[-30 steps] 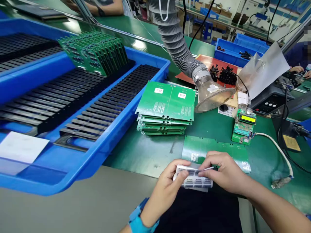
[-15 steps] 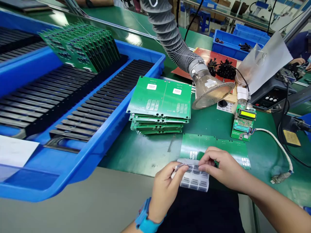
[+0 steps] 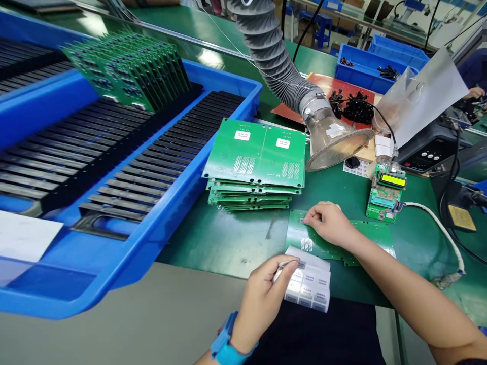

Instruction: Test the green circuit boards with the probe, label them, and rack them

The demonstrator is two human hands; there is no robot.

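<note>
My left hand (image 3: pixel 268 291) pinches a sheet of printed labels (image 3: pixel 310 286) at its left edge, just off the front of the bench. The sheet bears several small grey stickers in rows, and its upper strip is bare. Over a green circuit board (image 3: pixel 323 248) lying flat on the bench, my right hand (image 3: pixel 327 223) pinches a small sticker (image 3: pixel 302 220) at the board's upper left. Whether the sticker touches the board I cannot tell. Behind it stands a stack of green circuit boards (image 3: pixel 254 157); the top one carries two white labels.
A blue tray (image 3: pixel 152 253) with black slotted racks fills the left, holding upright boards (image 3: pixel 129 71). A grey extraction hose (image 3: pixel 262 45) hangs over the bench with its hood (image 3: pixel 338 142). At right are a small device with a yellow display (image 3: pixel 388 190) and a white cable (image 3: pixel 437 218).
My right hand has moved from the label sheet up and forward to the flat board, carrying a sticker. The left hand still holds the sheet, now slightly lower.
</note>
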